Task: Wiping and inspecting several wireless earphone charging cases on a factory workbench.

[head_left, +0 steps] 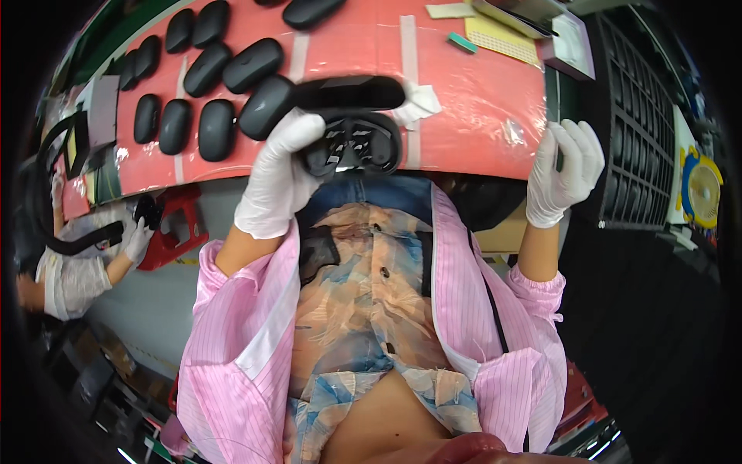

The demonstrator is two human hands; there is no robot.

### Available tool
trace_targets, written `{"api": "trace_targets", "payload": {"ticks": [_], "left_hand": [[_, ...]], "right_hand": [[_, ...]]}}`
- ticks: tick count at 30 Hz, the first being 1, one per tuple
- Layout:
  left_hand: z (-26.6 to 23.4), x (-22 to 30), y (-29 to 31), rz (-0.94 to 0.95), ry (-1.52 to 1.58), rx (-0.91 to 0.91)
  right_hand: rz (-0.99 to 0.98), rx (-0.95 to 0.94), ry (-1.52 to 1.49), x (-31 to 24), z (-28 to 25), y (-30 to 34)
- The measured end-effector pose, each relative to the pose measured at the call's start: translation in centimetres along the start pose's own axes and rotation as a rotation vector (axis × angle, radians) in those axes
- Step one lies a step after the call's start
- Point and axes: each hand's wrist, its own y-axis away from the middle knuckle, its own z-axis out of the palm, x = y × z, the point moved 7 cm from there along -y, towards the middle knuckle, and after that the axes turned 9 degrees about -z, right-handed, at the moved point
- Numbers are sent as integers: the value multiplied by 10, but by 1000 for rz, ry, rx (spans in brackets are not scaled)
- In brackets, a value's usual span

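My left hand (278, 174), in a white glove, grips an open black earbud case (352, 147) by its left side, over the table's near edge. Its long lid (352, 93) is swung up, and two moulded wells show in the base. My right hand (568, 170), gloved as well, is raised off the table's right edge beside a black slotted rack (638, 131). Its thumb and forefinger come together at the tips while the other fingers curl; anything between them is too small to make out. Several closed black cases (216, 130) lie on the table's left half.
A pink mat under clear film covers the table (479, 116). White tissue (421, 104) lies behind the open case. At the back right are a yellow pad (502, 39), a green block (462, 42) and a small box (568, 46). Another person's gloved hand (139, 240) is at far left, near a red stool (178, 228).
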Motion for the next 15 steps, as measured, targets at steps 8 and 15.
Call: {"api": "trace_targets", "payload": {"ticks": [8,15], "left_hand": [[27,-8,-2,-49,71,-320],[-11,3,15,86,272,-503]], "right_hand": [[354,-165,-202,18,13,52],[399,-211,-634,-62,87,6]]}}
